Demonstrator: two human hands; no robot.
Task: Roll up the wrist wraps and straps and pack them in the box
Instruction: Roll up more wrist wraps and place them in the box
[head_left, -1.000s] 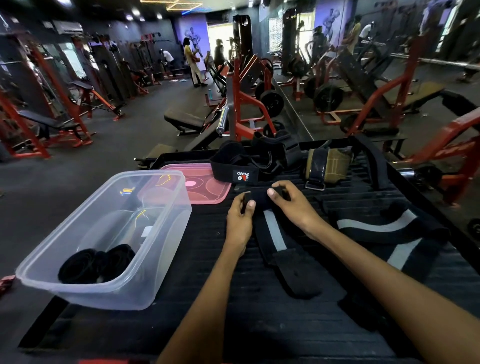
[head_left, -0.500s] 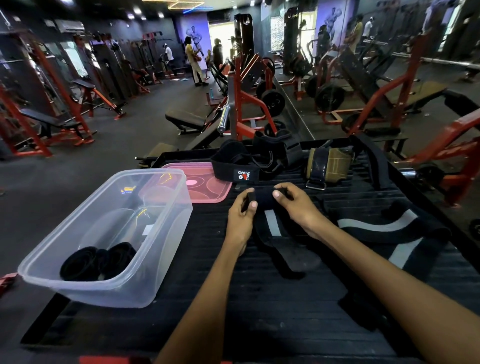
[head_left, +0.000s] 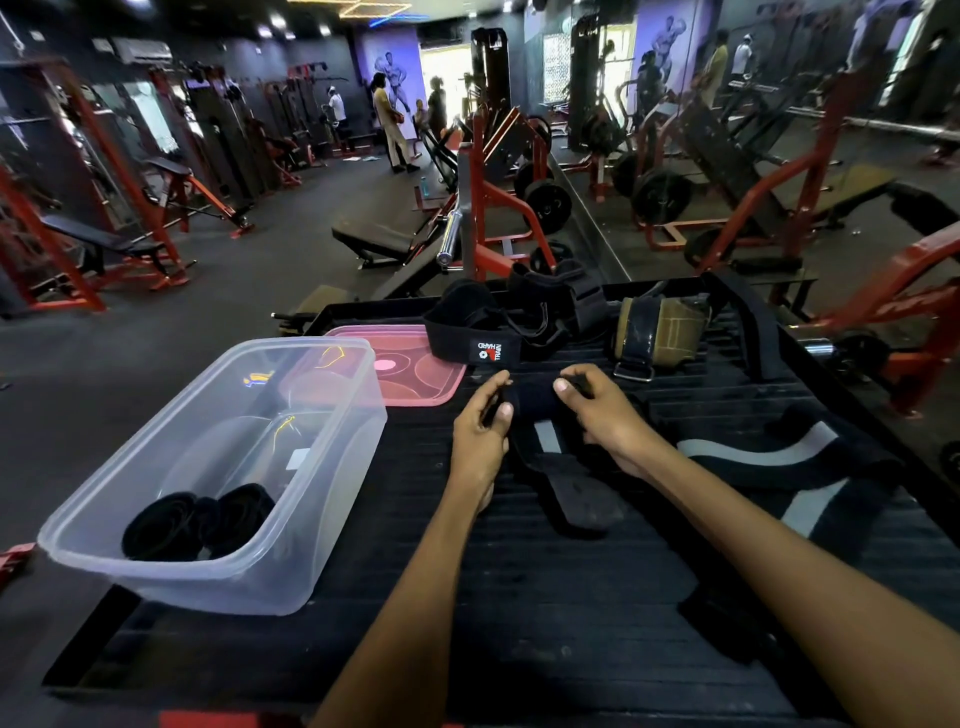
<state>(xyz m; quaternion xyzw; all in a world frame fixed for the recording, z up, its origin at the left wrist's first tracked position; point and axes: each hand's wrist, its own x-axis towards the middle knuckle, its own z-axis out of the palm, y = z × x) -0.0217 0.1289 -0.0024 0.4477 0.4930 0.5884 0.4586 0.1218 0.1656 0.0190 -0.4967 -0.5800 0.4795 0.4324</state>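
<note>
Between both hands at mid-desk, a black wrist wrap (head_left: 535, 402) is half rolled: the left hand (head_left: 480, 434) pinches the roll's left end, the right hand (head_left: 602, 410) curls its fingers over the right end. Its flat tail, with a grey stripe, trails toward the near edge. Underneath lies a black ribbed desk (head_left: 519, 613) in a gym of red-framed machines. At near left stands a clear plastic box (head_left: 311, 519) holding two rolled black straps (head_left: 195, 519), with a pink lid (head_left: 415, 371) behind it. Farther off sit a black strap pile (head_left: 498, 327) and tan leather cuff (head_left: 660, 330); a striped wrap (head_left: 779, 454) lies right.
</note>
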